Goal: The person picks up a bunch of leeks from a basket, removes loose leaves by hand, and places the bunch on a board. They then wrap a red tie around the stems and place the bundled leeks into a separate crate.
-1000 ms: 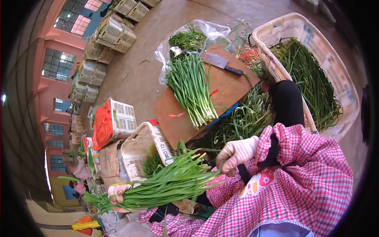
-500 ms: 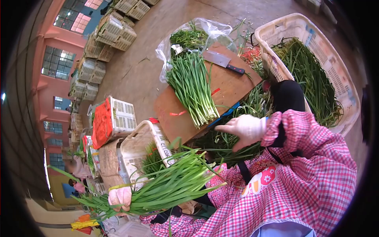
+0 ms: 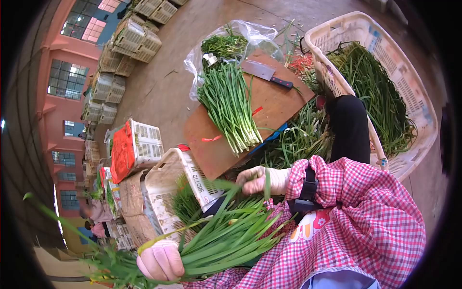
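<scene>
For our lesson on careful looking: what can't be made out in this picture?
All in the head view:
Palm of the left hand: hidden by its own fingers.
Leaf tips beyond that hand: blurred.
Bottom of the right-hand crate: covered by its greens.
What supports the cutting board: hidden beneath it.
Hands of the distant worker: too small.

Green bunch [image 3: 226, 241]: leaf tips [image 3: 113, 269] blurred at lower left; part inside the left hand [image 3: 160, 260] hidden from us. Left sleeve [image 3: 221, 282]: cut off by the lower edge. Background person [image 3: 100, 214]: too small for us to make out clearly.
</scene>
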The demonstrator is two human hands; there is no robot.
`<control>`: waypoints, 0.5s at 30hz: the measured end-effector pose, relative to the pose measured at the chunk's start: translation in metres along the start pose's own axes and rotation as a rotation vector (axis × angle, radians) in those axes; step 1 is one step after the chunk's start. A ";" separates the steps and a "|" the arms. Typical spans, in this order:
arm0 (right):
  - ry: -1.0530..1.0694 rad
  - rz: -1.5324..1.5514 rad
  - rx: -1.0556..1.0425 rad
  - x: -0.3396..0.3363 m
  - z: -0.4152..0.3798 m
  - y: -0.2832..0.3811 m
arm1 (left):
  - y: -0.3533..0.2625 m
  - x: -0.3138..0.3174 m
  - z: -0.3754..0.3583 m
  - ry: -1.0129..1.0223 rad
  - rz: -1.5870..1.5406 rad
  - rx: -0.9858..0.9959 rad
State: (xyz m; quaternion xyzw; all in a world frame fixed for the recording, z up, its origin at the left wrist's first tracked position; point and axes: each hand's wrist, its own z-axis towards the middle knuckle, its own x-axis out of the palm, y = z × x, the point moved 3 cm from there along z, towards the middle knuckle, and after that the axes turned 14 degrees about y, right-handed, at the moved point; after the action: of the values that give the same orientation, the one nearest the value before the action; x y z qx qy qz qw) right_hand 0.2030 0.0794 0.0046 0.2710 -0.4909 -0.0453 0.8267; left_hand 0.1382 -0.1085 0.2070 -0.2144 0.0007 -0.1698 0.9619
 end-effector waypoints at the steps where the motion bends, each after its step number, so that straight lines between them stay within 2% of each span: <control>1: -0.076 0.151 -0.079 -0.002 -0.002 -0.003 | 0.006 0.001 0.007 0.085 -0.035 -0.011; 3: -0.183 0.452 -0.214 -0.007 -0.008 -0.008 | 0.013 0.010 0.019 0.326 0.131 -0.168; 4: -0.329 0.543 -0.234 -0.003 -0.011 -0.005 | 0.015 -0.002 0.039 0.702 -0.041 -0.278; 5: -0.474 0.632 -0.252 0.001 -0.013 -0.003 | 0.020 0.003 0.043 0.675 -0.014 -0.262; 6: -0.479 0.628 -0.252 -0.005 -0.016 -0.007 | 0.026 0.005 0.046 0.653 -0.011 -0.277; 8: -0.210 0.783 -0.331 -0.017 -0.018 -0.019 | 0.034 0.009 0.051 0.628 -0.043 -0.289; 9: -0.215 0.781 -0.331 -0.014 -0.018 -0.014 | 0.036 0.011 0.052 0.617 -0.050 -0.295; 11: -0.618 0.613 -0.213 -0.015 -0.024 -0.004 | 0.040 0.015 0.053 0.578 -0.070 -0.304; 12: -0.642 0.564 -0.232 -0.020 -0.027 -0.005 | 0.041 0.017 0.053 0.562 -0.082 -0.307; 13: -0.800 0.474 -0.208 -0.033 -0.033 -0.004 | 0.042 0.020 0.054 0.548 -0.092 -0.309; 15: -0.908 0.474 -0.266 -0.062 -0.057 -0.001 | 0.044 0.022 0.053 0.523 -0.106 -0.309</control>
State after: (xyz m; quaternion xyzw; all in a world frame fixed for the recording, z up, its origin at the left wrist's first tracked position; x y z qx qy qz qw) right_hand 0.2191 0.1226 -0.0654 -0.0016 -0.8375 -0.0316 0.5456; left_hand 0.1773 -0.0567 0.2386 -0.3070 0.2631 -0.2671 0.8748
